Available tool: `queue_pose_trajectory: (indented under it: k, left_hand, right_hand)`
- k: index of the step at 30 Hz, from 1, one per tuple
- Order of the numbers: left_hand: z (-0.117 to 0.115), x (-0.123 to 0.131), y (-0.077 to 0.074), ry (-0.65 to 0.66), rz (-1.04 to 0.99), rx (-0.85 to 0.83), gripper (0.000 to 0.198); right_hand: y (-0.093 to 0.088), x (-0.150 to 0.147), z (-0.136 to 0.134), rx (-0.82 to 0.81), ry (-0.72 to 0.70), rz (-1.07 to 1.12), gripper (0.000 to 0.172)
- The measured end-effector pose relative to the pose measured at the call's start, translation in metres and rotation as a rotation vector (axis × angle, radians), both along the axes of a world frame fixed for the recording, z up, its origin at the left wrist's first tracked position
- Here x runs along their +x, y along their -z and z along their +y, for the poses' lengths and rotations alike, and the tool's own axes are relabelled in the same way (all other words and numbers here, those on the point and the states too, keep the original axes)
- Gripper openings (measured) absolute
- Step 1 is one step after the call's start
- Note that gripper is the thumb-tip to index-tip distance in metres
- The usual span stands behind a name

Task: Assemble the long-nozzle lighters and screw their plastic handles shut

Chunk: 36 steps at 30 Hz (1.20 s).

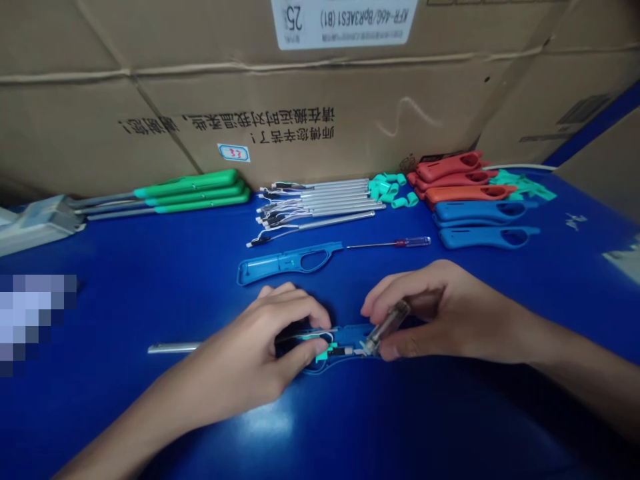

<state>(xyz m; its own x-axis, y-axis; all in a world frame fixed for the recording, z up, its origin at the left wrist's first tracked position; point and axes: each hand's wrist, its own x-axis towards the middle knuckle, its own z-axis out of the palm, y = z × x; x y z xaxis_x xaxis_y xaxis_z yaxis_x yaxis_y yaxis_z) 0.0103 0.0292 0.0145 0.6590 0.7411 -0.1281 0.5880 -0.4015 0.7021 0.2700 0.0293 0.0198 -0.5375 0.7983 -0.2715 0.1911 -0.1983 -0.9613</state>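
A blue lighter half-shell (pixel 320 368) lies on the blue table with wires and a teal trigger piece (pixel 321 358) inside it. From its left end a silver tube (pixel 173 348) sticks out, partly covered by my left wrist. My left hand (pixel 270 340) is closed over the half-shell, its thumb at the teal piece and its fingers along the far edge. Between the thumb and fingers of my right hand (pixel 425 310) is a small see-through fuel tank (pixel 387 328), tilted, its lower end at the right part of the half-shell.
Beyond my hands lie another blue half-shell (pixel 287 263) and a screwdriver (pixel 413 242). Further back are silver tubes with wires (pixel 335 190), teal pieces (pixel 393 190), red shells (pixel 450 167), blue shells (pixel 480 237) and green-handled lighters (pixel 195 190). A cardboard box (pixel 350 87) stands behind.
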Motion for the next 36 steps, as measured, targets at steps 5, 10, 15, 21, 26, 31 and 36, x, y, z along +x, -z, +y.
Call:
queue_pose_trajectory:
  k: [5, 10, 15, 21, 26, 31, 36]
  left_hand:
    - [-0.001, 0.000, 0.000, 0.014, -0.007, 0.000, 0.008]
    - [0.000, 0.001, 0.000, 0.016, 0.001, 0.018, 0.009]
    - [0.002, 0.001, 0.002, 0.042, -0.008, 0.027, 0.008]
    - [0.003, 0.001, 0.003, 0.060, -0.021, 0.042, 0.008]
    - [0.003, 0.000, 0.004, 0.060, -0.039, 0.042, 0.010]
    - [0.003, 0.000, 0.004, 0.062, -0.039, 0.040, 0.010]
    - [0.003, 0.000, 0.002, 0.056, -0.033, 0.023, 0.010]
  right_hand:
    - [-0.007, -0.002, -0.003, 0.098, -0.019, -0.094, 0.018]
    - [-0.007, -0.006, -0.008, 0.301, 0.053, -0.227, 0.015]
    - [-0.003, -0.007, -0.009, 0.398, -0.029, -0.251, 0.023]
    - [0.002, -0.008, -0.014, 0.517, -0.033, -0.287, 0.019]
    - [0.007, -0.010, -0.016, 0.670, -0.035, -0.294, 0.013]
    - [0.014, -0.009, -0.016, 0.763, -0.059, -0.258, 0.010]
    - [0.015, -0.010, -0.018, 0.773, -0.076, -0.258, 0.009]
